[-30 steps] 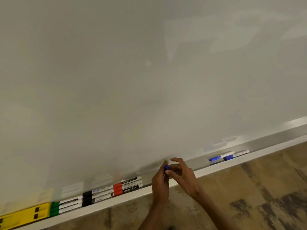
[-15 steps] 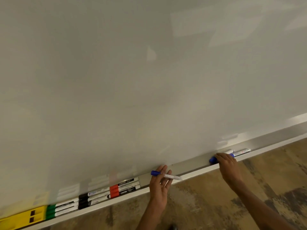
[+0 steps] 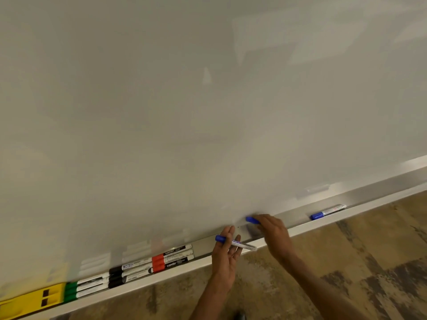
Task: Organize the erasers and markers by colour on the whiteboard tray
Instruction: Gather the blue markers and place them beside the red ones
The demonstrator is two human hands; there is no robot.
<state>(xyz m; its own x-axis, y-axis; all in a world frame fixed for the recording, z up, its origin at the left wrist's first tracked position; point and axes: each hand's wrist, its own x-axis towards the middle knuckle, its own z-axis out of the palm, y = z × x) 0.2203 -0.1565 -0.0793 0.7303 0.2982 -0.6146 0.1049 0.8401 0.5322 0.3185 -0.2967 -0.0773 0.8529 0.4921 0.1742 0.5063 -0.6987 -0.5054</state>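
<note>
My left hand (image 3: 225,252) holds a blue-capped marker (image 3: 238,243) across its fingers, just above the tray's front lip. My right hand (image 3: 273,233) grips a second blue marker (image 3: 252,220); only its blue cap shows, above the whiteboard tray (image 3: 298,215). A third blue marker (image 3: 328,212) lies in the tray to the right. Further left in the tray lie the red-capped markers (image 3: 172,258), the black-capped markers (image 3: 128,272), the green-capped markers (image 3: 85,287) and a yellow eraser (image 3: 32,301).
The whiteboard (image 3: 208,112) fills most of the view above the tray. Below the tray's white front lip is a brown patterned floor (image 3: 346,262). A bare stretch of tray (image 3: 203,247) lies between the red-capped markers and my hands.
My right hand picked one blue marker out of the right-hand pair and carried it left toward my left hand. One blue marker stays there. My left hand has hardly moved.
</note>
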